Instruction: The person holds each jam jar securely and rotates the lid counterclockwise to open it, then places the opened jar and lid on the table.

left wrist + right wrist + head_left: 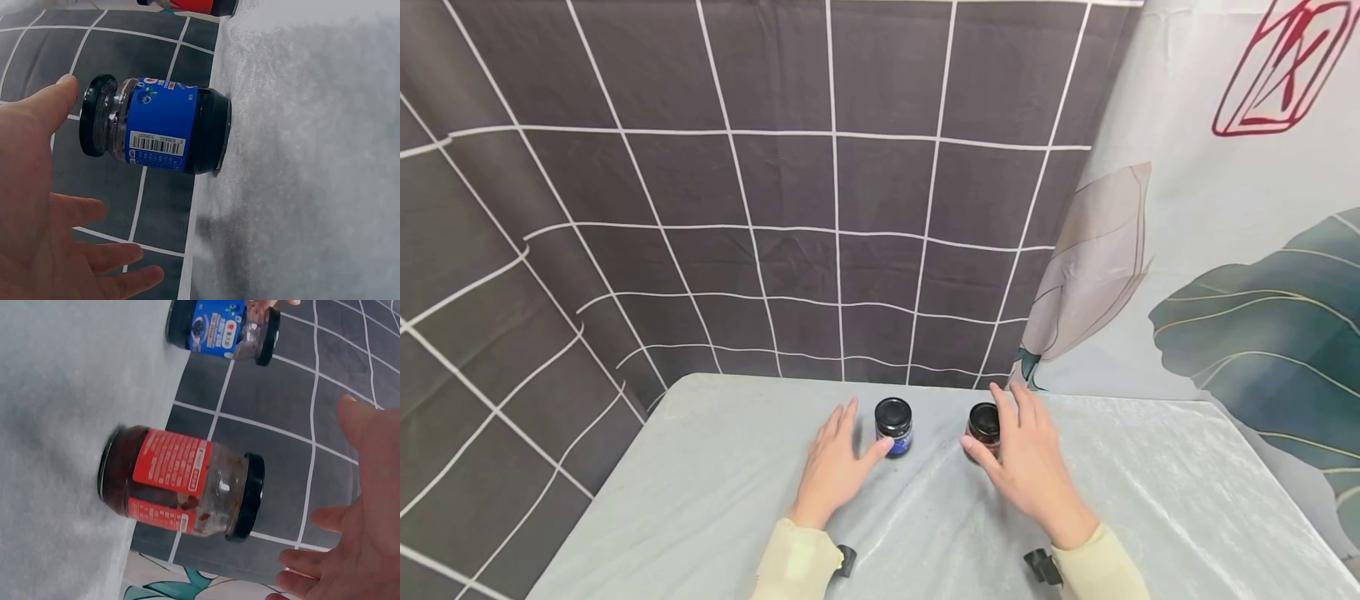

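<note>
Two glass jars with black lids stand upright on the cloth-covered table. The left one, a blue-labelled jar [893,427], has dark contents and a barcode on its label in the left wrist view. My left hand [833,468] is just left of it, thumb and fingers spread. A red-labelled jar [178,481] with dark red contents stands to the right; in the head view the fingers of my right hand [1028,454] partly hide it. That hand is spread beside the jar, and the right wrist view shows a gap between fingers and lid.
Pale grey cloth covers the table [700,500]. Behind it hangs a dark curtain with a white grid [782,183], and a leaf-patterned white curtain [1195,250] hangs at the right. Dark wrist straps [1042,567] show at the cuffs.
</note>
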Demonstrator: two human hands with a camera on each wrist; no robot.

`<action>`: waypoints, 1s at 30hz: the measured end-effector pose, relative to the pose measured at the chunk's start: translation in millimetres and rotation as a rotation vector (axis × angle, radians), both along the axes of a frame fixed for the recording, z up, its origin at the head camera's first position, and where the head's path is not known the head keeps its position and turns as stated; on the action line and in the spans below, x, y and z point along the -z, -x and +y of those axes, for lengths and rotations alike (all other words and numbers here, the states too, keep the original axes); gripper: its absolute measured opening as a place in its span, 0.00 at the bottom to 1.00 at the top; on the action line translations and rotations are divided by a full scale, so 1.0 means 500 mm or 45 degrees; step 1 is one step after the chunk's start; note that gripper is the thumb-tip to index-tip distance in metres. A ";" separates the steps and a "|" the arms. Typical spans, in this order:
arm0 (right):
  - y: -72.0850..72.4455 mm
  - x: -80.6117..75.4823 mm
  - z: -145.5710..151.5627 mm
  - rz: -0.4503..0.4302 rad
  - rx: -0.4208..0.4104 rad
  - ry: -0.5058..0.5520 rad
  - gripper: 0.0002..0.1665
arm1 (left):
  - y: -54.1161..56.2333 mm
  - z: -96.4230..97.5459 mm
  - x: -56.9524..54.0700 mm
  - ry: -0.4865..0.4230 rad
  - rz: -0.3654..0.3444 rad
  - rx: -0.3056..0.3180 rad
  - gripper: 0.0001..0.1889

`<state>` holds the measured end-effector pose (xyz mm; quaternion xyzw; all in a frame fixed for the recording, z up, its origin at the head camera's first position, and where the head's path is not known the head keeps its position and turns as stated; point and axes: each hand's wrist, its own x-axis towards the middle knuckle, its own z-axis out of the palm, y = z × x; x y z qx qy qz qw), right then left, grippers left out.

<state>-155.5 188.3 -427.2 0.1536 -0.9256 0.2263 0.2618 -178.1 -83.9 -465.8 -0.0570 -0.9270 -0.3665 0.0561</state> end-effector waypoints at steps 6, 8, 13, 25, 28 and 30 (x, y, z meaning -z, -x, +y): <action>0.002 0.003 -0.016 0.013 -0.005 -0.006 0.48 | -0.001 0.003 0.001 0.004 -0.008 -0.003 0.49; 0.002 0.004 -0.023 0.002 -0.010 -0.004 0.48 | -0.001 0.005 0.002 0.007 -0.010 0.003 0.49; 0.006 0.005 -0.036 -0.005 -0.027 -0.009 0.48 | 0.002 0.010 0.005 0.011 0.009 0.019 0.49; 0.019 0.015 -0.063 0.034 -0.083 0.010 0.49 | 0.003 0.024 0.013 -0.019 0.025 0.023 0.49; 0.021 0.015 -0.071 0.042 -0.087 0.006 0.48 | 0.004 0.025 0.016 -0.032 0.027 0.014 0.48; 0.021 0.014 -0.076 0.032 -0.082 0.000 0.48 | 0.004 0.026 0.018 -0.039 0.032 0.011 0.48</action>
